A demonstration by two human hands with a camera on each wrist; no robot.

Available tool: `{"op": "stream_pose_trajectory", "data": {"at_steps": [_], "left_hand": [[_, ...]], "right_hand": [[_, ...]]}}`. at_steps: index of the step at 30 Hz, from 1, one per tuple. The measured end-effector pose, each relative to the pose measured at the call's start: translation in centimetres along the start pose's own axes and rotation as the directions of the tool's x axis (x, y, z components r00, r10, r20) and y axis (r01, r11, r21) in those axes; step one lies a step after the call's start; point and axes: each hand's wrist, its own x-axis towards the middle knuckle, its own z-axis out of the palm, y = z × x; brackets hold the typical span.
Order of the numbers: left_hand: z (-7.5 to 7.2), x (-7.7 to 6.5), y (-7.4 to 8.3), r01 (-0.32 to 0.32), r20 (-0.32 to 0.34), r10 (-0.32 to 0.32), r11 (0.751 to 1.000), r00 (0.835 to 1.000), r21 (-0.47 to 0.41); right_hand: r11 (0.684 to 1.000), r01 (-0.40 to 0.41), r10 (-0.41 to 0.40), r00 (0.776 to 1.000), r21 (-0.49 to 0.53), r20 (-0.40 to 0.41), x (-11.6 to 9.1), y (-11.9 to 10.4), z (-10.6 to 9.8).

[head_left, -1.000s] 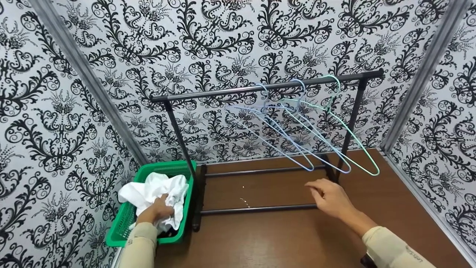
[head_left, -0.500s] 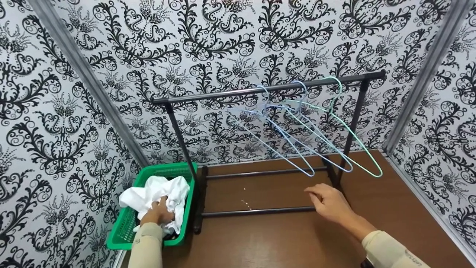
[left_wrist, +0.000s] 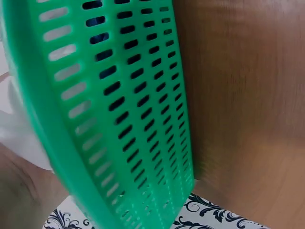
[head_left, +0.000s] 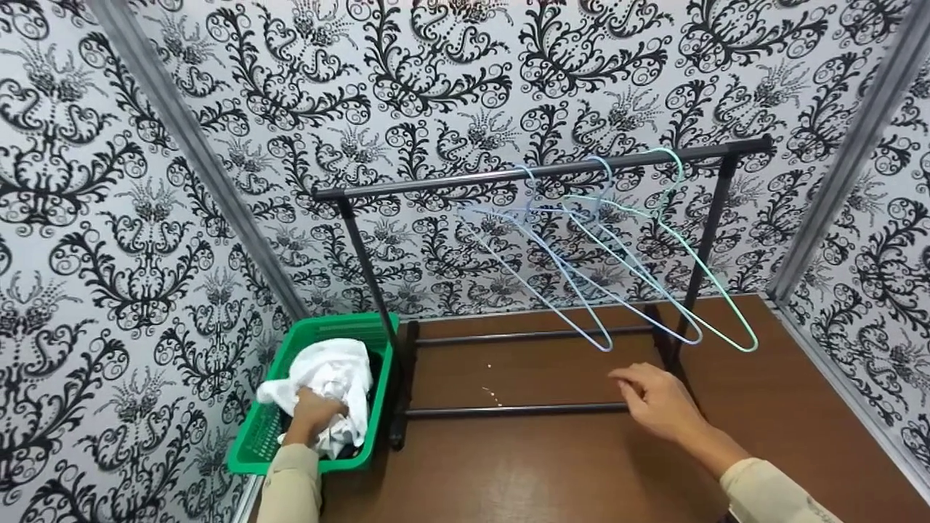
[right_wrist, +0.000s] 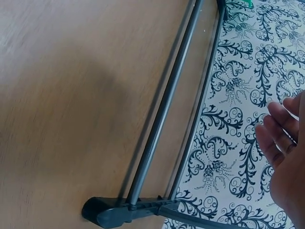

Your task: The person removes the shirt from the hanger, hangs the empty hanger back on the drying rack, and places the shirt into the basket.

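In the head view a bunched white cloth (head_left: 338, 370) lies in a green plastic basket (head_left: 243, 468) at the left. My left hand (head_left: 317, 415) reaches over the basket and grips the cloth, its fingertips hidden among the folds. The left wrist view shows the slotted basket wall (left_wrist: 138, 109), with part of the white cloth (left_wrist: 19, 129) behind the rim. My right hand (head_left: 660, 403) hovers above the table at the right, fingers loosely bent and holding nothing. Loosely bent fingers (right_wrist: 274, 136) also show in the right wrist view.
A dark garment rack (head_left: 436, 183) stands on the brown table (head_left: 508, 465). From its bar hang two bluish hangers (head_left: 603, 189) and a green hanger (head_left: 701, 261), above and behind my right hand. Its left post (head_left: 367, 269) rises beside the basket. Patterned walls enclose the table.
My left hand has pressed deeper into the white cloth, which has bunched up and drawn in from the basket's left rim. The right hand stays nearly still; the view has shifted slightly.
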Motion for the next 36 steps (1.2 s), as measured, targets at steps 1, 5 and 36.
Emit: {"op": "stream_pose_trajectory", "data": {"at_steps": [1, 5, 36], "left_hand": [[0.1, -0.1, 0.0, -0.009, -0.026, 0.010, 1.000, 1.000, 0.014], [0.2, -0.6, -0.3, -0.040, -0.072, 0.041, 0.999, 0.997, 0.020], [2.3, -2.4, 1.0, 0.082, -0.004, -0.083, 0.970, 0.997, 0.227]], "right_hand": [[1.000, 0.001, -0.001, 1.000, -0.007, 0.004, -0.1, 0.0, -0.1], [0.999, 0.009, -0.008, 1.000, -0.032, 0.010, 0.0, 0.1, -0.2], [0.981, -0.181, 0.182, 0.983, -0.070, 0.004, -2.3, 2.2, -2.9]]}}
